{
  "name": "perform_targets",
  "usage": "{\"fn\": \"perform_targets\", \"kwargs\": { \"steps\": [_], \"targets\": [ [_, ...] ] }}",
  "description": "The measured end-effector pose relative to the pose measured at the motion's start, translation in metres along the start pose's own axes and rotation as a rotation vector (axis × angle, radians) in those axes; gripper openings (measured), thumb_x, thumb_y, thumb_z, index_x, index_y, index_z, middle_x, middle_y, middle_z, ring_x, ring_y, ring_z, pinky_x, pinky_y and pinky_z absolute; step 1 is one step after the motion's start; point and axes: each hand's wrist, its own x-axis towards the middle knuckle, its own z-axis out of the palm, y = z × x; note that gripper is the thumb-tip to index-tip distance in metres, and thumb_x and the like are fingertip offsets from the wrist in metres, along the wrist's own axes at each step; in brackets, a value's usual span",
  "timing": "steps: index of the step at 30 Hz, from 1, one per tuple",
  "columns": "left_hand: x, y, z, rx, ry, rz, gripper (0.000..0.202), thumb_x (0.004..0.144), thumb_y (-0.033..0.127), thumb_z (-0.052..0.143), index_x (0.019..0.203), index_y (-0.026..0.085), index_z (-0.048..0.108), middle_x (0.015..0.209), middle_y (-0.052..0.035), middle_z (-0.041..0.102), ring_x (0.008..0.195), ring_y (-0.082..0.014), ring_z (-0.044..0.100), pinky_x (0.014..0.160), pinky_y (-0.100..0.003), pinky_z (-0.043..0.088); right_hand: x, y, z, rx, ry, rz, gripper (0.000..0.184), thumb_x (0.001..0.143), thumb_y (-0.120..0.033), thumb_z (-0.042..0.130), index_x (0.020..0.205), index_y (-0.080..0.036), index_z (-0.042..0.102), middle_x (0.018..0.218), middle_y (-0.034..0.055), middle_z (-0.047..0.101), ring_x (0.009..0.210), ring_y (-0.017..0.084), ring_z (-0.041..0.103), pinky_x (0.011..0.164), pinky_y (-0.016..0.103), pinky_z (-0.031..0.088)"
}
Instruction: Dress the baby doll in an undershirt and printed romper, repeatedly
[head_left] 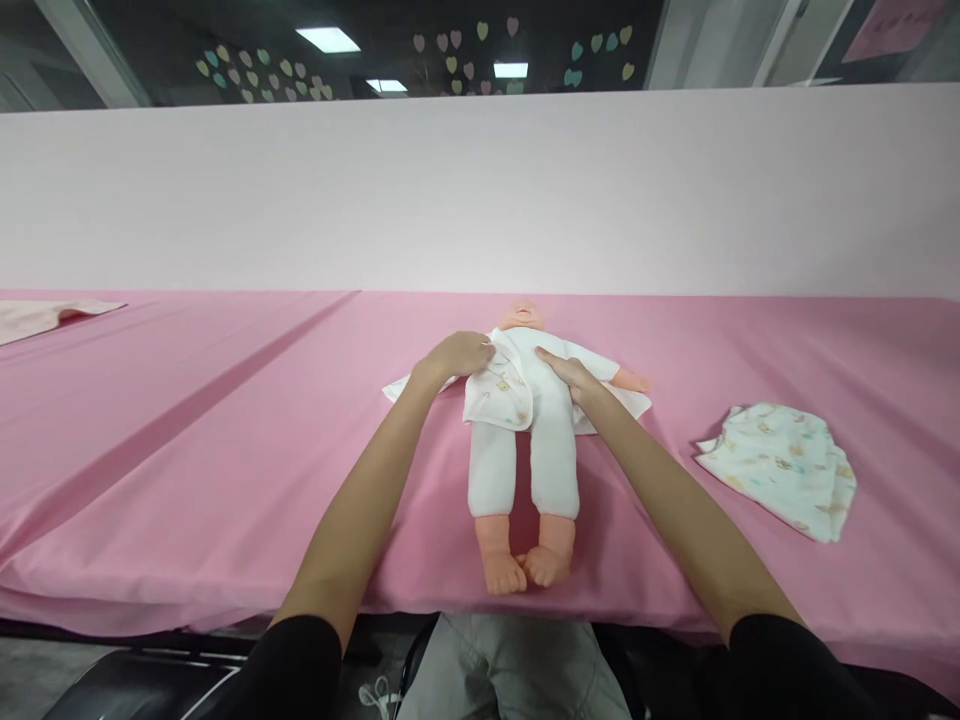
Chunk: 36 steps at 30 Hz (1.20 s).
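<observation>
A baby doll (553,460) with a white cloth body lies on its back, feet toward me. A white printed baby shirt (501,398) is spread under it, with one front panel folded over the doll's chest and belly. At the chest's left side, my left hand (463,354) has its fingers closed on the edge of that panel. My right hand (571,372) rests against the other side of the doll's torso, thumb stretched out along the chest; its other fingers are mostly hidden beside the body. The shirt's other side shows below the doll's arm at right.
A folded white printed cloth garment (784,468) lies to the right on the pink tablecloth (225,480). At the far left is a pale pink cloth (52,318). Behind the table stands a white partition (480,195). The table's front edge is close to my lap.
</observation>
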Motion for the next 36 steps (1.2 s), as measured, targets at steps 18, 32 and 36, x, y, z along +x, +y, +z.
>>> {"fn": "perform_targets", "kwargs": {
  "steps": [18,32,36],
  "targets": [
    [0.018,0.004,0.081,0.388,0.085,0.353,0.05,0.094,0.037,0.024,0.135,0.013,0.039,0.146,-0.0156,0.03,0.136,-0.0305,0.025,0.108,-0.048,0.022,0.002,-0.002,-0.012,-0.297,-0.102,-0.064,0.049,0.086,-0.058,0.043,0.097,-0.013,0.06,0.09,0.0112,0.067,0.074,0.019,0.064,0.066,0.03,0.052],
    [0.063,0.033,0.081,0.668,0.319,0.127,0.044,0.091,0.039,0.034,0.118,0.011,0.053,0.124,-0.0177,0.052,0.116,-0.0315,0.046,0.092,-0.043,0.038,0.016,0.011,-0.012,-0.976,0.227,-0.553,0.031,0.089,-0.017,0.034,0.082,-0.011,0.064,0.098,0.0183,0.066,0.094,0.025,0.06,0.081,0.031,0.04],
    [0.079,0.046,0.101,0.705,0.296,0.312,0.048,0.089,0.043,0.036,0.122,0.011,0.052,0.128,-0.0164,0.05,0.118,-0.0302,0.043,0.1,-0.045,0.03,0.02,0.022,-0.015,-1.086,0.144,-0.65,0.023,0.086,-0.016,0.043,0.088,-0.011,0.065,0.095,0.0151,0.067,0.086,0.023,0.061,0.078,0.03,0.04]
  ]
}}
